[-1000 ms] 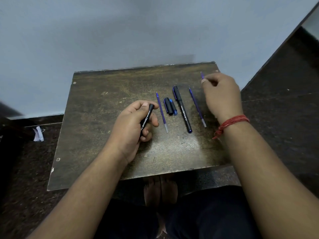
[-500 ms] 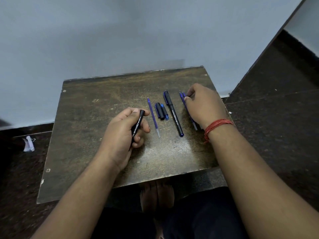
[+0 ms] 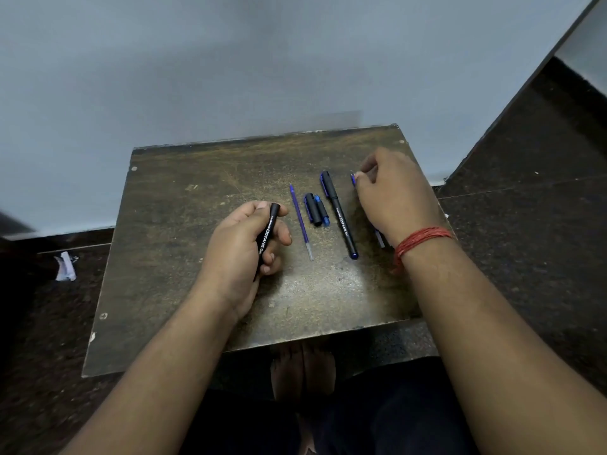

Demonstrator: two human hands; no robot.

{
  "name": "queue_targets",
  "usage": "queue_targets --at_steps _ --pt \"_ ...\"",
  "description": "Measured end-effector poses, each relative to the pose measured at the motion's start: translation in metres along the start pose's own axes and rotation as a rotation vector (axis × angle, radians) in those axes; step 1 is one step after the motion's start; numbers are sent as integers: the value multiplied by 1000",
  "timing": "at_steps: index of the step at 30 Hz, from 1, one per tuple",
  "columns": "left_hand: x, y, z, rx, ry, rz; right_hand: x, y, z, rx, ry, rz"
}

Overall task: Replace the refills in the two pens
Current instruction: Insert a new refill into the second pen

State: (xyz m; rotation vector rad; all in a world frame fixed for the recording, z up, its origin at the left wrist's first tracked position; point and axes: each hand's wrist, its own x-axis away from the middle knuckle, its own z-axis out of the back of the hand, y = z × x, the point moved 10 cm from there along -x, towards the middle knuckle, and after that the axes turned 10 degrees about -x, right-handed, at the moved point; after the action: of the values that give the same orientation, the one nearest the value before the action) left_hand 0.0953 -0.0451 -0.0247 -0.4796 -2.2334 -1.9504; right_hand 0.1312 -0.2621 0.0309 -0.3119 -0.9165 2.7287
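Note:
My left hand (image 3: 244,247) grips a black pen barrel (image 3: 268,228) upright-tilted above the worn wooden board (image 3: 184,251). To its right a blue refill (image 3: 301,220) lies loose, then a black pen cap with a small blue pen part (image 3: 316,210) beside it. A whole black capped pen (image 3: 338,213) lies further right. My right hand (image 3: 392,195) rests over another blue refill (image 3: 353,178), fingertips pinching its far end; its near tip (image 3: 380,238) shows by my wrist. Whether a second refill lies under this hand is hidden.
The board stands against a grey wall (image 3: 230,77) on a dark speckled floor (image 3: 532,231). A scrap of white paper (image 3: 65,266) lies on the floor at left. My feet (image 3: 303,372) show under the board's near edge.
My right hand came in from the board's far right edge with a refill and settled beside the capped pen. The left hand has kept its grip on the barrel.

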Motion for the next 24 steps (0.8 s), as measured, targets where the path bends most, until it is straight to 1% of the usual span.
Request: queue_targets --at_steps 2,3,5,8,10,15,21,24 --pt "-1 1 2 33 19 -2 8 -30 5 -17 49 122" --pt "-1 1 3 46 28 -3 15 -46 3 -9 41 177" --pt "-1 2 5 75 38 3 28 -70 -10 45 -30 267" --pt "-2 1 6 147 24 26 44 -87 -34 149 -161 343" --pt "-3 0 6 183 12 44 48 -89 -42 208 -212 346" --pt "-4 -1 8 198 19 54 49 -77 -48 360 -297 260" --pt "-5 -1 11 187 45 61 52 -76 -57 412 -354 219" --pt "-5 -1 12 184 56 63 53 -75 -59 414 -348 216"
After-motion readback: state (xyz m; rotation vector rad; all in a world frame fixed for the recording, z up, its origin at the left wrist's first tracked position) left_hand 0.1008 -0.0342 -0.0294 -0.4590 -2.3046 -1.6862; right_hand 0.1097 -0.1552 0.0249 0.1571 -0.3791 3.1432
